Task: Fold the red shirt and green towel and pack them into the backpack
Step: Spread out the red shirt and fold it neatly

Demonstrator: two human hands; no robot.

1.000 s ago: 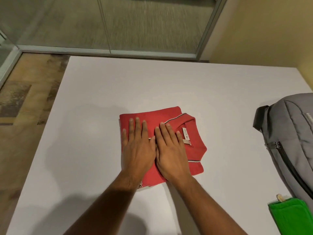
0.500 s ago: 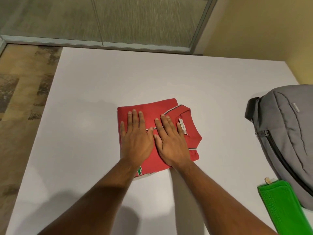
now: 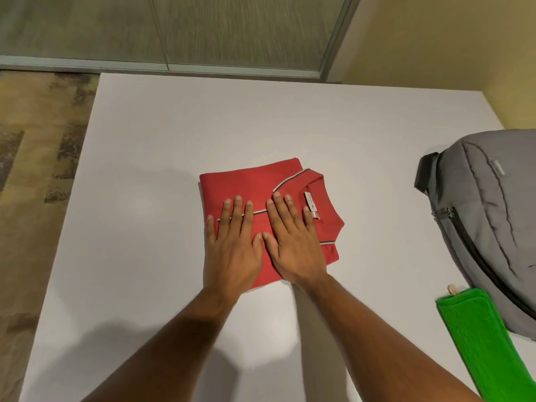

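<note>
Shirt: the red shirt [image 3: 255, 184] is lying folded into a square in the middle of the table [image 3: 174, 126], collar and label facing up on its right side.
Left hand: my left hand [image 3: 232, 250] is pressing flat on the shirt's near-left part, fingers straight and together, gripping nothing.
Right hand: my right hand [image 3: 293, 245] is pressing flat just beside it, thumbs touching, fingertips reaching the collar trim.
Backpack: the backpack [image 3: 487, 221] is lying at the table's right edge, well apart from the shirt.
Towel: the towel [image 3: 481, 343] is lying folded against the backpack's near side.
</note>
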